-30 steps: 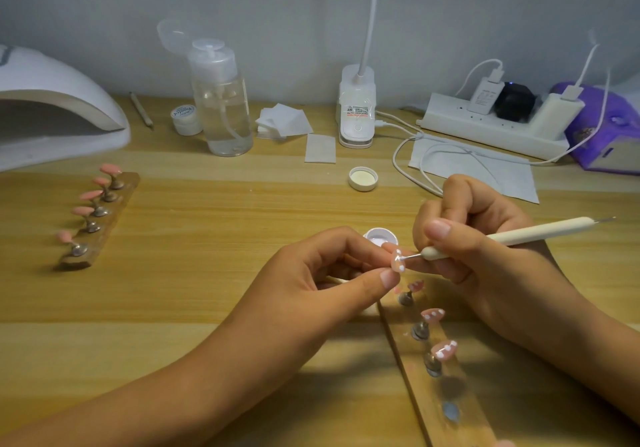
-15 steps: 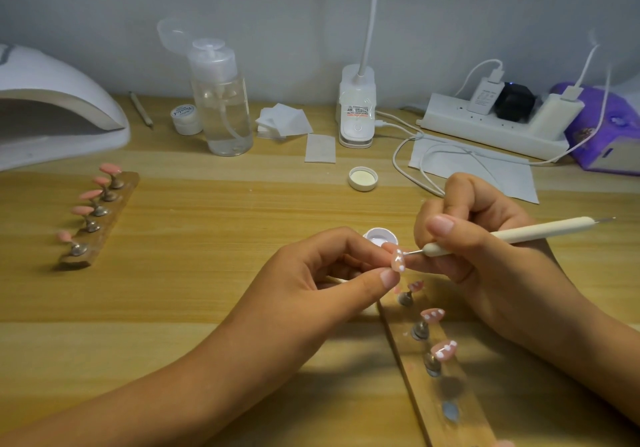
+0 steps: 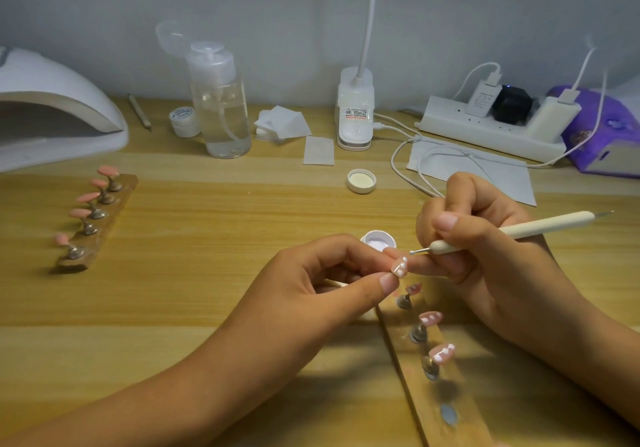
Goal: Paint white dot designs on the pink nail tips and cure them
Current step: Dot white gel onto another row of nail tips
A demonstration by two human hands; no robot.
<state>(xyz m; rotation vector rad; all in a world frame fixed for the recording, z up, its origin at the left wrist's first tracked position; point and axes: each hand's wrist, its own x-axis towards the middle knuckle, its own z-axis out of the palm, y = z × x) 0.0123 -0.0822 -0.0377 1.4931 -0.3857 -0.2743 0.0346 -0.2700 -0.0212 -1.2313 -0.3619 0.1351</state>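
Note:
My left hand (image 3: 322, 285) pinches a pink nail tip (image 3: 399, 266) with white dots between thumb and fingers. My right hand (image 3: 485, 238) grips a cream dotting tool (image 3: 512, 231); its metal ball end hovers just above the tip, not touching it. Below the hands a wooden holder strip (image 3: 440, 408) carries three dotted pink tips on metal stands (image 3: 441, 353). Behind my fingers sits a small open pot of white gel (image 3: 378, 239). A second wooden strip (image 3: 97, 224) at the left holds several plain pink tips. The white curing lamp (image 3: 52, 114) stands at the far left.
A clear pump bottle (image 3: 221, 107), a small white jar (image 3: 183, 120), wipe pads (image 3: 282, 124), a jar lid (image 3: 361, 180), a desk lamp base (image 3: 356, 110), a power strip (image 3: 491, 127) with cables and a purple device (image 3: 602, 134) line the back of the wooden table.
The dotting tool's end has lifted off the held nail tip and now sits slightly above it. My left hand has tilted the tip so its white dots show.

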